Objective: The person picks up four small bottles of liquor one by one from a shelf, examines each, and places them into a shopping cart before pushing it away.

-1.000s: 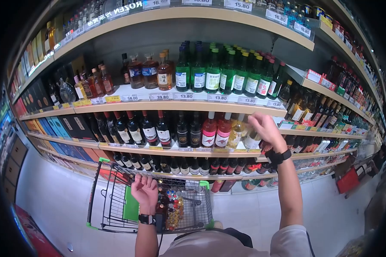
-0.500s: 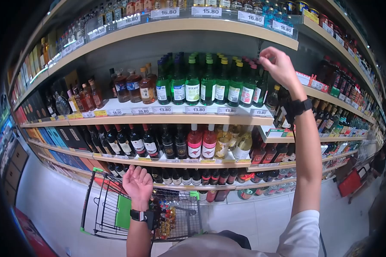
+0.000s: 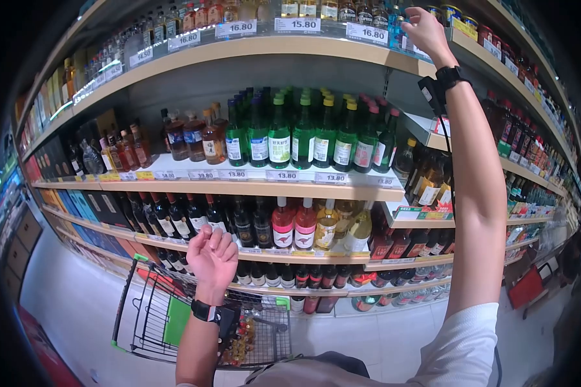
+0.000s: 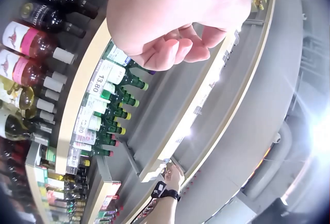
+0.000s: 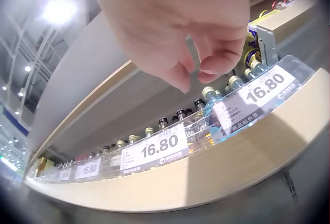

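My right hand is raised to the top shelf at the right, holding nothing. In the right wrist view, its bent fingers and thumb hang apart just over the caps of small bottles. Closest below them stands a blue bottle with a pale cap, behind the clear shelf guard. More blue bottles show beside the hand in the head view. My left hand is held up in front of the wine shelf, palm up, fingers loosely curled around nothing.
Green bottles fill the middle shelf, with wine bottles below. Price tags line the top shelf's edge. A shopping cart holding bottles stands low at the left. Side shelving adjoins at the right.
My right hand has risen from the wine shelf, past the green bottles, to the top shelf. My left hand has also come up somewhat. The view has tilted upward.
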{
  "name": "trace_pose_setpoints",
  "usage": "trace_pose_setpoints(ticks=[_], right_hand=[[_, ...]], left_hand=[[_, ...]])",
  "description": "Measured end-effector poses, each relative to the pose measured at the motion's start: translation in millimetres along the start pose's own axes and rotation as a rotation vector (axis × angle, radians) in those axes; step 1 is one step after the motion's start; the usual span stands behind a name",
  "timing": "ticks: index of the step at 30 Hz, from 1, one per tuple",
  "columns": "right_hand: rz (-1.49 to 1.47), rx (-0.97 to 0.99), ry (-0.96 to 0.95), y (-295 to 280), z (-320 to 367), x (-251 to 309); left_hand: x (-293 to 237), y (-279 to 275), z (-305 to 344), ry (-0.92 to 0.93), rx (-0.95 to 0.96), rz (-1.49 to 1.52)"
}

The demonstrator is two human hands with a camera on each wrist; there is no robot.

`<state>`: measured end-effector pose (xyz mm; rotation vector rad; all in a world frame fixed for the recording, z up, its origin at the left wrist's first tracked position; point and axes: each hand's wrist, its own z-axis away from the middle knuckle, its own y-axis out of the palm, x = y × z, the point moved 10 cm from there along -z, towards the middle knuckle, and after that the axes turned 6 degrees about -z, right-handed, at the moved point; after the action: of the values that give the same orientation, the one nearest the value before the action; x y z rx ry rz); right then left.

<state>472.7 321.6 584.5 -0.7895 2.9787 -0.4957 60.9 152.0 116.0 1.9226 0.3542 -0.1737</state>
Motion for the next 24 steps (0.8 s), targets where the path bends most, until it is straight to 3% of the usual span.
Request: trace_pose_setpoints(ticks=[10, 14, 19, 22, 24], right_hand=[[0.214, 0.159, 0.144, 39, -26, -11], [0.073, 0.038, 0.095, 33, -21, -7], [0.056, 0.076, 0.019, 31, -26, 5], [-0.140, -0.037, 0.049, 22, -24, 8], [-0.107, -0.149, -0.043, 6, -26, 30]], left_hand=[[32, -17, 4, -0.054, -0.044, -0.048], [31, -19, 8, -0.048, -0.053, -0.055], [29, -18, 13, -0.049, -0.064, -0.059], [26, -19, 17, -0.061, -0.062, -0.051], [22, -20, 20, -0.062, -0.065, -0.042]])
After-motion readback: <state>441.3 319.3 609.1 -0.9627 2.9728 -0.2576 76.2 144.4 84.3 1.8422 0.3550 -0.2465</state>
